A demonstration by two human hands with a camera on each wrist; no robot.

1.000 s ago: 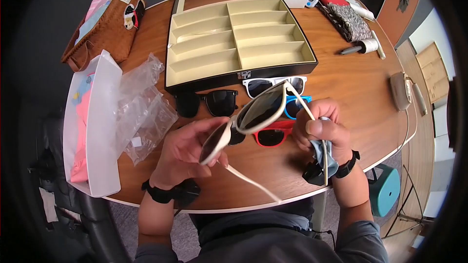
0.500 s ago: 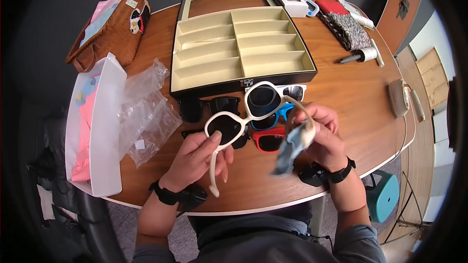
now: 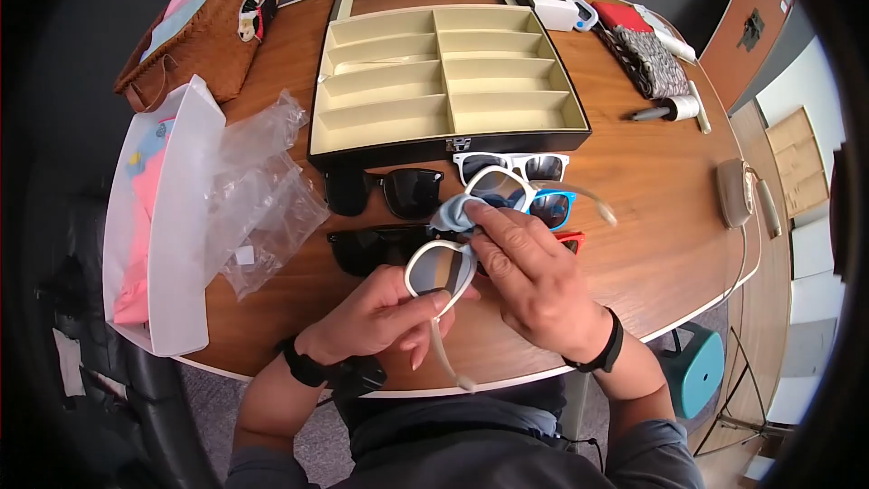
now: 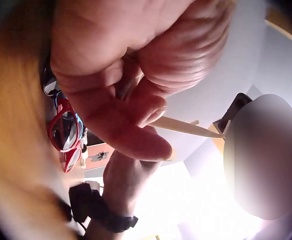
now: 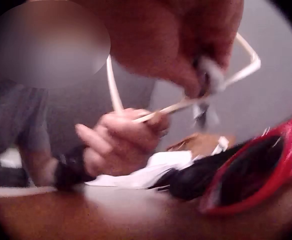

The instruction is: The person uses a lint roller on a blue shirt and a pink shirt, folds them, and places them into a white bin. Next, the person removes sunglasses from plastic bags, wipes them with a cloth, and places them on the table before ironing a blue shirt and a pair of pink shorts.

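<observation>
White-framed sunglasses (image 3: 457, 252) are held above the near part of the table. My left hand (image 3: 376, 317) pinches them by the rim of one lens, thumb on the front. A light blue cloth (image 3: 450, 214) is pinched in my right hand (image 3: 539, 276), which presses it at the bridge and the inner edge of the other lens. One temple arm points down toward me, the other out to the right. Beneath and beyond lie black sunglasses (image 3: 385, 192), a second black pair (image 3: 367, 251), a white pair (image 3: 546, 166), a blue pair (image 3: 554, 208) and a red pair (image 5: 251, 170), partly covered by my right hand.
Behind the sunglasses stands an open black case with cream compartments (image 3: 385, 124). To the left are crumpled clear plastic bags (image 3: 262, 208), a white bin (image 3: 181, 244) and a brown basket (image 3: 204, 54). A lint roller (image 3: 674, 109) and a beige pouch (image 3: 734, 195) lie on the right.
My right hand has let go of the temple arm and moved left with the cloth onto the white-framed sunglasses at the bridge. My left hand still holds them, now slightly lower and turned.
</observation>
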